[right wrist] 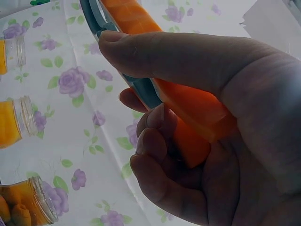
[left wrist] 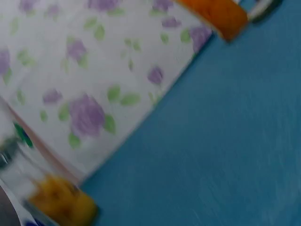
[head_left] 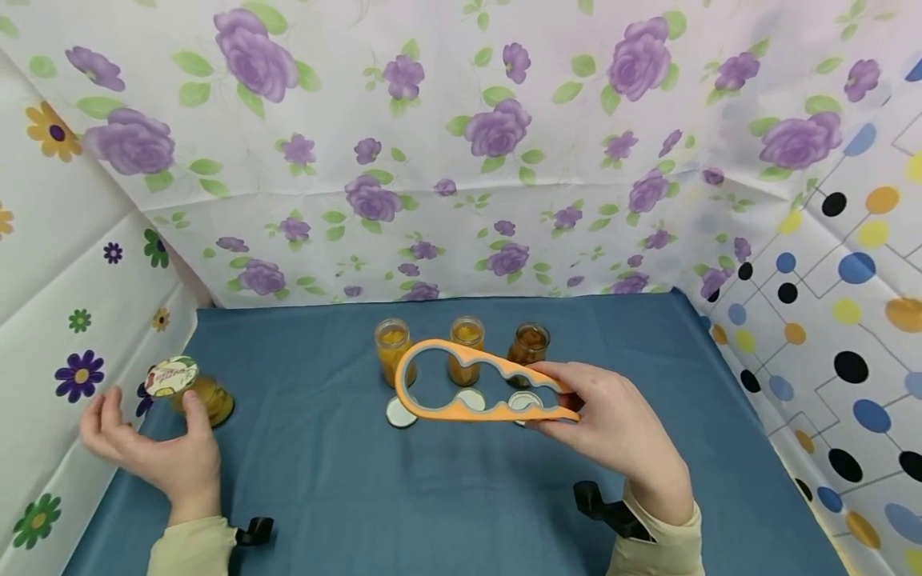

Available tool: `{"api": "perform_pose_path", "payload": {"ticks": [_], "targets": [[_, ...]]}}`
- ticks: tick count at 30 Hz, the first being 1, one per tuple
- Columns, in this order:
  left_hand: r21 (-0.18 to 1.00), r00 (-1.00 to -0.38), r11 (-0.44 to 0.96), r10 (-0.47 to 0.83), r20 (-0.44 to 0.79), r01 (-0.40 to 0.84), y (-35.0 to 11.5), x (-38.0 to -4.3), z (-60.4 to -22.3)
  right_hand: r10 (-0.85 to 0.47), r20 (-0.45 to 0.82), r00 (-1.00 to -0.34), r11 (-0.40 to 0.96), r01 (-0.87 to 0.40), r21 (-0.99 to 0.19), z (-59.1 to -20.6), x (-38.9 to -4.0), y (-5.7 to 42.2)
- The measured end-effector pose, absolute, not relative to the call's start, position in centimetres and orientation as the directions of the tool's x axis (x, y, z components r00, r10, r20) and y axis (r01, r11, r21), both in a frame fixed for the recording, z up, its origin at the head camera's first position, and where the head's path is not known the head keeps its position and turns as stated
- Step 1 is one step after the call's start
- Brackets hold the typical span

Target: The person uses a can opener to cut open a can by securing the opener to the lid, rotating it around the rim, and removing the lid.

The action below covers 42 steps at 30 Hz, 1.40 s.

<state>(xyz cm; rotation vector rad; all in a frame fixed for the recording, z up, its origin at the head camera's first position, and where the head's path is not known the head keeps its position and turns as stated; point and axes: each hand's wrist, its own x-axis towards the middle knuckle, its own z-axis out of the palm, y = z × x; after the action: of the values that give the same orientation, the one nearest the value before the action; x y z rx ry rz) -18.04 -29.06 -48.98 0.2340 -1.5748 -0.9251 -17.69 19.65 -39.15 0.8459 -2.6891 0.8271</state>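
My right hand (head_left: 612, 420) grips an orange jar opener (head_left: 461, 412) by its handle ends, its grey-lined loop pointing left. In the right wrist view, the thumb (right wrist: 178, 56) lies along one orange handle and the fingers curl round the other. The opener is above the table, overlapping the open jars and lids in the head view. At the far left, my left hand (head_left: 158, 460) is spread beside a lidded jar (head_left: 212, 400) of greenish-yellow contents. Its thumb overlaps the edge of the patterned lid (head_left: 171, 376), while the other fingers stand apart to the left.
Three lidless glass jars stand in a row at the back: two with yellow-orange contents (head_left: 392, 344) (head_left: 467, 332) and a darker one (head_left: 529, 342). White-sided lids (head_left: 400, 414) lie before them on the blue cloth (head_left: 432, 496). Flowered sheets (head_left: 446, 224) enclose the table.
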Motion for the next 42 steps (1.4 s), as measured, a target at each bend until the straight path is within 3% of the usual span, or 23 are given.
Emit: {"api": "perform_pose_path", "payload": {"ticks": [3, 8, 13, 17, 22, 27, 42], "targets": [[0.745, -0.336, 0.607, -0.666, 0.666, 0.277, -29.8, -18.2, -50.3, -0.463, 0.342, -0.817, 0.681, -0.576, -0.453, -39.2, -17.7, 19.6], [0.961, -0.533, 0.250, -0.800, 0.274, 0.118, -31.3, -19.0, -52.3, -0.461, 0.343, -0.818, 0.682, -0.574, -0.453, -39.4, -17.6, 19.5], [0.998, -0.625, -0.048, -0.781, -0.007, 0.050, -33.5, -19.4, -54.1, -0.474, 0.341, -0.812, 0.671, -0.583, -0.457, -39.6, -17.7, 19.3], [0.993, -0.652, -0.120, -0.753, -0.089, 0.002, -34.4, -19.2, -54.7, -0.478, 0.339, -0.811, 0.673, -0.585, -0.452, -39.7, -17.8, 19.2], [0.996, -0.676, -0.084, -0.733, -0.083, -0.031, -34.6, -19.6, -55.0, -0.473, 0.343, -0.812, 0.670, -0.584, -0.459, -39.8, -17.7, 19.3], [0.994, -0.660, -0.015, -0.747, -0.080, -0.104, -34.7, -20.4, -55.3, -0.488, 0.343, -0.802, 0.655, -0.597, -0.463, -39.7, -17.8, 19.5], [0.993, -0.655, -0.052, -0.747, -0.112, -0.111, -33.8, -21.9, -55.3, -0.461, 0.355, -0.813, 0.687, -0.580, -0.437, -39.4, -18.0, 20.4]]}}
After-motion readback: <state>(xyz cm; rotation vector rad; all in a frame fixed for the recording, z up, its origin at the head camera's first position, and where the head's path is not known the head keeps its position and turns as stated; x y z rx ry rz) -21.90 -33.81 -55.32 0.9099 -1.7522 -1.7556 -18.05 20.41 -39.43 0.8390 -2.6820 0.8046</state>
